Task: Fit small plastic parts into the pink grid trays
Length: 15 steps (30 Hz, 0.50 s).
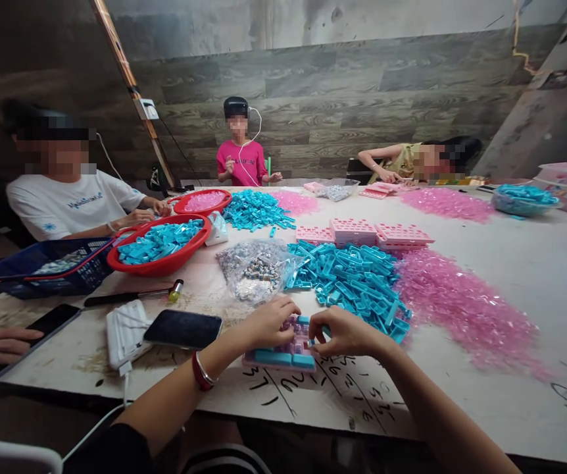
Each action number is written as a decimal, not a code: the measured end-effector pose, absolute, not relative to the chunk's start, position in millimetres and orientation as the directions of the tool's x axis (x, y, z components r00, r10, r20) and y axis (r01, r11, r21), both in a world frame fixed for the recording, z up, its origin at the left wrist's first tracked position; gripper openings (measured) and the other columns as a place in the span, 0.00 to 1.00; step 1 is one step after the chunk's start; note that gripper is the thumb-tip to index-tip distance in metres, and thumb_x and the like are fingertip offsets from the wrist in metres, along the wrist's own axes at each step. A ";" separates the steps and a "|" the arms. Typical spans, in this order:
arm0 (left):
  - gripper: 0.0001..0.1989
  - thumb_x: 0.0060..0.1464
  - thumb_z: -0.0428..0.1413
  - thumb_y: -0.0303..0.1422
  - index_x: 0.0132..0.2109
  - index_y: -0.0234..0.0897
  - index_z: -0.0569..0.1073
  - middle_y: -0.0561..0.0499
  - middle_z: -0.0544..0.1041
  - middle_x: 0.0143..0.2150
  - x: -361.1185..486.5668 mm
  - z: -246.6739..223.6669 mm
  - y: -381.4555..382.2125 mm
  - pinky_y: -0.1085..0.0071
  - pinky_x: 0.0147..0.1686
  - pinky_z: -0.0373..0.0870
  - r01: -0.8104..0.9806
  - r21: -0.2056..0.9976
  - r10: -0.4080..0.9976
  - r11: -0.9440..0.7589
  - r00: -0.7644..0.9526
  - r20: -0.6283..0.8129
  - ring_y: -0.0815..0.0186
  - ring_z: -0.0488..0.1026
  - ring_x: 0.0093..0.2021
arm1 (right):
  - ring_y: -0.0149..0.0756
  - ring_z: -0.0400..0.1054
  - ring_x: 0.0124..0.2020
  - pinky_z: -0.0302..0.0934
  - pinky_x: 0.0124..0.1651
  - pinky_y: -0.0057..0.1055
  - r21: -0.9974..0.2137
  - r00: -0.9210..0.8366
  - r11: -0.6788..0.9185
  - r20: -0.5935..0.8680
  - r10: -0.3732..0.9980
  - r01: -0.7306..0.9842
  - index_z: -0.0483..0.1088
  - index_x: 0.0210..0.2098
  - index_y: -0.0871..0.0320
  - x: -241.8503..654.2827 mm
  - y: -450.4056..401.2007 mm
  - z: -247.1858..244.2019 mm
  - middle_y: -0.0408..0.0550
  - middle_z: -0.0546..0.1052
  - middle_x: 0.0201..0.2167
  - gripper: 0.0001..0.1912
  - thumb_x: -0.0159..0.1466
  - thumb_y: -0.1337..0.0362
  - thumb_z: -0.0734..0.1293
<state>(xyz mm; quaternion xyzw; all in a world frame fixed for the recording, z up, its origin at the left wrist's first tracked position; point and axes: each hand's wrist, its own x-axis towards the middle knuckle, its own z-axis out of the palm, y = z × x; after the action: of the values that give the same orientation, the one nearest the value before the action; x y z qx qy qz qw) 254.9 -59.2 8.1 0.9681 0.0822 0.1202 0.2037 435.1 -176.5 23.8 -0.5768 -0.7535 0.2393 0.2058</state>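
Note:
A pink tray [251, 359] with bright blue pieces [274, 357] along its edges lies in front of me. My left hand [268, 322] rests over its left side, thumb and fingers apart, fingertips touching its top. Above the tray's right side, my right hand [345, 332] is pinched around something small that I cannot make out. Just beyond it spreads a pile of blue plastic pieces [347, 273]. A clear bag of small metallic parts [258, 270] lies past my left hand.
Pink translucent pieces [461, 309] heap at right, near stacked pink trays [355, 232]. To the left are a phone [183, 328], a white power bank [125, 332], a hammer [135, 296], a red basin [160, 260] and a blue basket [61, 270]. Several people sit around the table.

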 end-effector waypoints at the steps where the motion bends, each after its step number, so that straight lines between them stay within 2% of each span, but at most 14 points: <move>1: 0.15 0.48 0.51 0.24 0.45 0.36 0.69 0.46 0.70 0.44 255.0 7.9 -58.2 0.64 0.50 0.63 0.130 0.395 0.219 -0.909 0.957 0.188 0.59 0.65 0.48 | 0.28 0.65 0.23 0.54 0.28 0.24 -0.586 -0.241 0.214 0.032 0.970 0.781 0.73 0.27 0.57 433.0 -176.6 23.5 0.37 0.74 0.21 0.06 0.49 0.72 0.68; 7: 0.13 0.49 0.50 0.26 0.44 0.35 0.67 0.46 0.70 0.44 254.8 11.4 -56.8 0.64 0.48 0.64 0.198 0.311 0.249 -0.929 0.959 0.133 0.58 0.65 0.46 | 0.29 0.65 0.24 0.52 0.28 0.25 -0.528 -0.181 0.164 0.020 0.983 0.833 0.74 0.28 0.57 425.3 -175.3 24.9 0.39 0.75 0.22 0.02 0.53 0.68 0.70; 15: 0.13 0.52 0.48 0.28 0.46 0.34 0.67 0.44 0.70 0.45 254.3 9.4 -58.5 0.62 0.50 0.63 0.200 0.227 0.230 -0.953 0.967 0.115 0.58 0.65 0.47 | 0.28 0.65 0.25 0.50 0.28 0.25 -0.508 -0.203 0.185 0.019 0.979 0.841 0.73 0.29 0.57 423.1 -173.9 19.8 0.39 0.75 0.23 0.01 0.55 0.67 0.68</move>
<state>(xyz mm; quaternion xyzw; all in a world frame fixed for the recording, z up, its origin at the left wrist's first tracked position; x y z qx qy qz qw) 254.3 -58.5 9.4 0.9858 0.1088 0.0700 0.1072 423.1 -173.9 19.8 -0.6069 -0.7499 0.1982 0.1734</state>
